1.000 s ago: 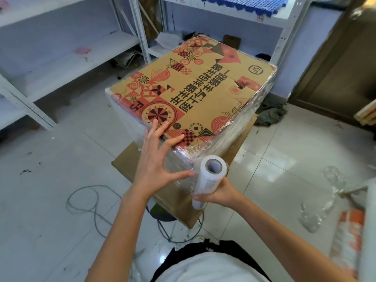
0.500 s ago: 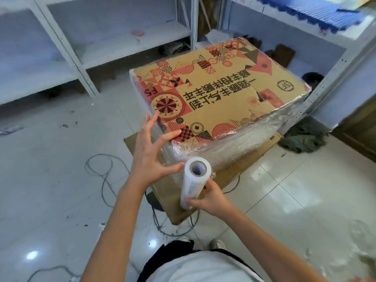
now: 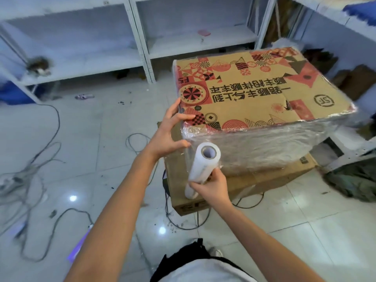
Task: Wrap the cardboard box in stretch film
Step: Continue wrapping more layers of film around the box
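A large cardboard box point(image 3: 254, 92) with red and black printed patterns stands on a plain flat carton point(image 3: 240, 184) on the floor. Clear stretch film point(image 3: 264, 143) covers its near side and wrinkles at the corner. My left hand point(image 3: 168, 131) presses with spread, straight fingers against the box's near left corner. My right hand point(image 3: 211, 186) grips the lower part of a white roll of stretch film point(image 3: 203, 165), held nearly upright just in front of that corner, with film running from the roll to the box.
White metal shelving point(image 3: 142, 47) lines the back and right walls. Grey cables point(image 3: 40, 163) loop over the tiled floor at left and under the cartons. A dark green cloth point(image 3: 354, 180) lies at the right. Brown cartons point(image 3: 356, 82) sit behind the box.
My view has swung round the box toward the left. The roll in my right hand has passed the near corner, and my left hand has slid along that corner, still pressing.
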`<state>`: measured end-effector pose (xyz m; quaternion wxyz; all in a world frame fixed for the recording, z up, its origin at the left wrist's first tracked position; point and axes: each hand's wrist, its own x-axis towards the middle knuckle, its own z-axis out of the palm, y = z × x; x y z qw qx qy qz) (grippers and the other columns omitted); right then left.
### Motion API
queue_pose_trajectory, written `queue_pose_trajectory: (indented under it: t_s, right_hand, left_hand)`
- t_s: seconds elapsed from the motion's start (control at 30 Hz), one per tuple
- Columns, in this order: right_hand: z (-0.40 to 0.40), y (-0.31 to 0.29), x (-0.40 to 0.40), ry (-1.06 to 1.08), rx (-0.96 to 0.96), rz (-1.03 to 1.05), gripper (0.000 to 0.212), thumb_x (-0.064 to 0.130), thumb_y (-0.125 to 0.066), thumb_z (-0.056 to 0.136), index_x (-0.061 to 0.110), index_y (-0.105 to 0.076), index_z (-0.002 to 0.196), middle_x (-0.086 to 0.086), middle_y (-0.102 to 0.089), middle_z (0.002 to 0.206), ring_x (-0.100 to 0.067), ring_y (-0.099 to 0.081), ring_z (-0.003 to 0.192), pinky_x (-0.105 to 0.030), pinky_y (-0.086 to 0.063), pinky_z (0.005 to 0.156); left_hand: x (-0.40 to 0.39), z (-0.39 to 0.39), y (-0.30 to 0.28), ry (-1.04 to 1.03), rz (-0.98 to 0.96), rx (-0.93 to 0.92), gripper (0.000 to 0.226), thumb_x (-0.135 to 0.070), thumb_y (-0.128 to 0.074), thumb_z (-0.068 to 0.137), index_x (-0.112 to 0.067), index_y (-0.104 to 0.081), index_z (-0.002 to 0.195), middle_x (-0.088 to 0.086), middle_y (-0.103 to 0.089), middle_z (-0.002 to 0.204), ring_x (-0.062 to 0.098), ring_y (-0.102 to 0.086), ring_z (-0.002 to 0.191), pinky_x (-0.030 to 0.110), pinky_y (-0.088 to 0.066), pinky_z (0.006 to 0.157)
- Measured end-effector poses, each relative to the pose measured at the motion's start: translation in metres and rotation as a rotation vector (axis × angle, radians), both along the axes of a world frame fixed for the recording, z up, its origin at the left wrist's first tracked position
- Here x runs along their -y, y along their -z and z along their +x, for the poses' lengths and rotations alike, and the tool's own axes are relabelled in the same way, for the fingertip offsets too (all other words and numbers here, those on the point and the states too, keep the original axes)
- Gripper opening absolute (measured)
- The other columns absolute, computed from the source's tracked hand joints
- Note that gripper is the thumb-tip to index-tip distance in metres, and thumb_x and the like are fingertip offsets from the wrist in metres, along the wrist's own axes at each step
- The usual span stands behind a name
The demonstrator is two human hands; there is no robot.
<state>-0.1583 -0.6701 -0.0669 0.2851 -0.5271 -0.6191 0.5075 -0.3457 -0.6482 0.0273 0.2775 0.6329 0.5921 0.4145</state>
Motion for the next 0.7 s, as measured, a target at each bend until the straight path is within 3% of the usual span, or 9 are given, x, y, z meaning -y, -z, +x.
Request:
queue_pose_trajectory:
  t_s: [0.13,0.27,0.4,0.6,0.7]
  right_hand:
    - [0.006,-0.005,-0.009,-0.051,0.04,-0.002,0.048,0.02,-0.088,0.056,0.031,-0.055,0.089,0.006,-0.067,0.092,-0.01,-0.065,0.09,-0.039,-0.056,0.081]
    - [0.006,-0.006,-0.014,-0.073,0.103,-0.005,0.036,0.031,-0.086,0.054,0.023,-0.066,0.083,0.008,-0.071,0.083,-0.006,-0.067,0.083,-0.04,-0.057,0.076]
    - [0.009,-0.01,-0.012,-0.048,0.124,-0.004,0.032,0.027,-0.087,0.058,0.031,-0.059,0.071,0.008,-0.07,0.083,-0.009,-0.067,0.084,-0.038,-0.057,0.076]
    - [0.017,-0.011,-0.025,-0.147,0.057,-0.07,0.041,0.016,-0.088,0.06,0.03,-0.059,0.087,0.002,-0.07,0.094,-0.012,-0.067,0.091,-0.038,-0.056,0.083]
    - [0.017,-0.005,-0.024,-0.148,-0.029,-0.132,0.047,0.01,-0.087,0.063,0.02,-0.059,0.1,-0.003,-0.069,0.098,-0.013,-0.067,0.095,-0.04,-0.056,0.087]
  left_hand:
    - [-0.005,-0.002,0.003,0.021,0.021,0.053,0.058,-0.043,-0.074,0.063,-0.05,-0.054,0.117,-0.006,-0.009,0.157,0.021,-0.02,0.144,0.057,-0.028,0.111]
    - [-0.01,-0.004,0.003,0.034,0.049,0.087,0.056,-0.043,-0.075,0.063,-0.05,-0.056,0.116,-0.004,-0.01,0.157,0.022,-0.02,0.144,0.057,-0.027,0.111]
    - [-0.011,-0.003,0.004,0.041,0.053,0.101,0.055,-0.043,-0.075,0.063,-0.052,-0.055,0.114,-0.005,-0.01,0.157,0.021,-0.02,0.144,0.056,-0.028,0.112]
    - [-0.01,-0.003,0.005,0.041,0.058,0.122,0.056,-0.04,-0.075,0.062,-0.05,-0.056,0.113,-0.007,-0.012,0.156,0.02,-0.019,0.144,0.057,-0.028,0.111]
    - [-0.01,-0.001,0.006,0.036,0.051,0.132,0.055,-0.039,-0.075,0.062,-0.05,-0.056,0.112,-0.01,-0.012,0.155,0.02,-0.021,0.143,0.056,-0.029,0.111]
